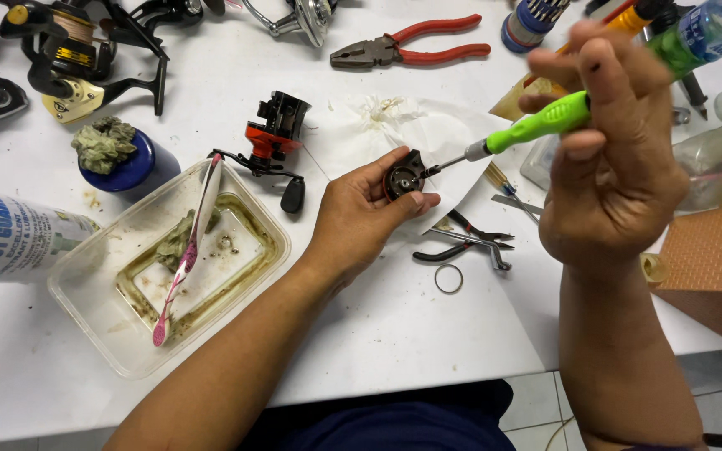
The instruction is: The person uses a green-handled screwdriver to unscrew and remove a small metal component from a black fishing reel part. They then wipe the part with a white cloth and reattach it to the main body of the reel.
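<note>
My left hand (361, 217) grips a small round black reel part (404, 175) above the white table (428, 334). My right hand (612, 167) is closed around a green-handled screwdriver (536, 125). Its metal tip touches the black part from the right. A red and black fishing reel body (273, 134) lies just left of my left hand. White tissue paper (411, 125) is spread under and behind the part.
A clear plastic tub (85, 284) with dirty liquid and a pink toothbrush (185, 250) sits at left. Red-handled pliers (411, 50), small black pliers (461, 242), a metal ring (449, 278), a blue cup (131, 167), a spray can (10, 238) and spinning reels (77, 50) lie around.
</note>
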